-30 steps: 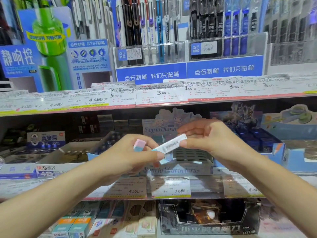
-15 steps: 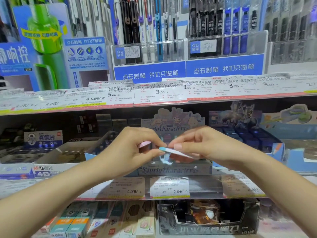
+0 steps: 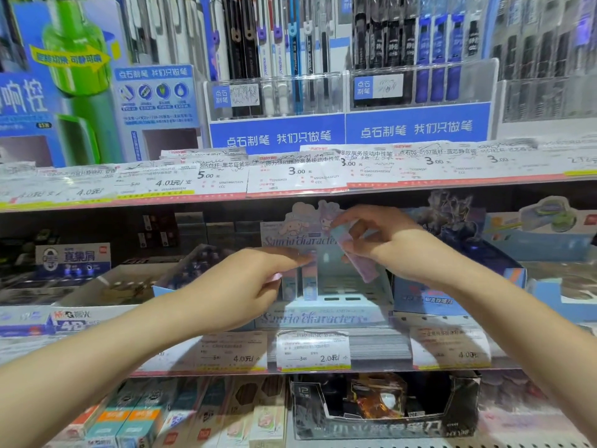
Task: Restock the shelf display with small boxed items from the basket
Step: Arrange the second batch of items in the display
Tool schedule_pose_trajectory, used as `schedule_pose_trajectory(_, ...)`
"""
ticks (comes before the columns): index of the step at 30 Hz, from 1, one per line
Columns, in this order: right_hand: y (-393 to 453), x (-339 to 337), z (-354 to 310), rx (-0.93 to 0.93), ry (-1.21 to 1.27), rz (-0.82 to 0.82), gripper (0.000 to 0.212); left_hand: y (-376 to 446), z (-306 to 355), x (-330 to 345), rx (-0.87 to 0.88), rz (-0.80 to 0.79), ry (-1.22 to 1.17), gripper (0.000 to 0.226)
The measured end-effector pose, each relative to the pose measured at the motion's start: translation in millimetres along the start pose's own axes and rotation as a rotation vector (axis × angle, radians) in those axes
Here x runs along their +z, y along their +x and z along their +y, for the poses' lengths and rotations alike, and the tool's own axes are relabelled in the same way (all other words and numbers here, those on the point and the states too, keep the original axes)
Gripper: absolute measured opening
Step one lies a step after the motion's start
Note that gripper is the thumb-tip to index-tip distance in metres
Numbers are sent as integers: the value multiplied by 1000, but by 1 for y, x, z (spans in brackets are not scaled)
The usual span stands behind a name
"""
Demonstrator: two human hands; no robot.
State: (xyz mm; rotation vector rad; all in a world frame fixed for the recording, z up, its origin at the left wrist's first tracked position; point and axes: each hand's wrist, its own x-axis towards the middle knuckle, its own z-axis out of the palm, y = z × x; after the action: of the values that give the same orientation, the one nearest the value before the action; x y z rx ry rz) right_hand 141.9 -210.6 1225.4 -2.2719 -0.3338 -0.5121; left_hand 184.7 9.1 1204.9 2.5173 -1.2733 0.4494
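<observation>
On the middle shelf, at 12 o'clock from the viewer, stands the pale blue cardboard display tray printed with cartoon characters (image 3: 323, 315). Two small pastel boxed items (image 3: 300, 282) already stand upright in its left slots; the slots toward 3 o'clock look empty, so I judge the restocking barely begun.

The left hand (image 3: 245, 286) reaches in from 8 o'clock, fingers curled shut on a small pink boxed item (image 3: 276, 277), of which only an edge shows, just beside the two standing ones.

The right hand (image 3: 384, 244) comes from 4 o'clock, fingers pinched on a lilac-and-blue boxed item (image 3: 358, 260), tilted, held above the tray's right half and apart from it.

Both held items remain to be seated, and most slots still need filling. The basket is not in view, so what stock is left cannot be told.
</observation>
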Motion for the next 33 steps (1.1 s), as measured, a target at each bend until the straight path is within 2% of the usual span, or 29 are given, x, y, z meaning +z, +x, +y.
schedule_pose_trajectory(3, 10, 9, 4, -42, -1, 118, 22, 0, 0, 2, -12, -37, 27, 59)
schedule_pose_trajectory(6, 18, 17, 6, -33, -55, 159, 22, 0, 1, 0, -28, -63, 11, 60)
schedule_pose_trajectory(14, 19, 37, 14, -85, -213, 159, 14, 3, 5, -5, -54, -94, 30, 60)
schedule_pose_trajectory(17, 23, 41, 16, -13, -99, 137, 20, 2, 7, -6, -58, -88, 11, 59)
schedule_pose_trajectory(33, 24, 42, 24, 40, -135, 101, 19, 5, 11, -12, -67, -94, -5, 59)
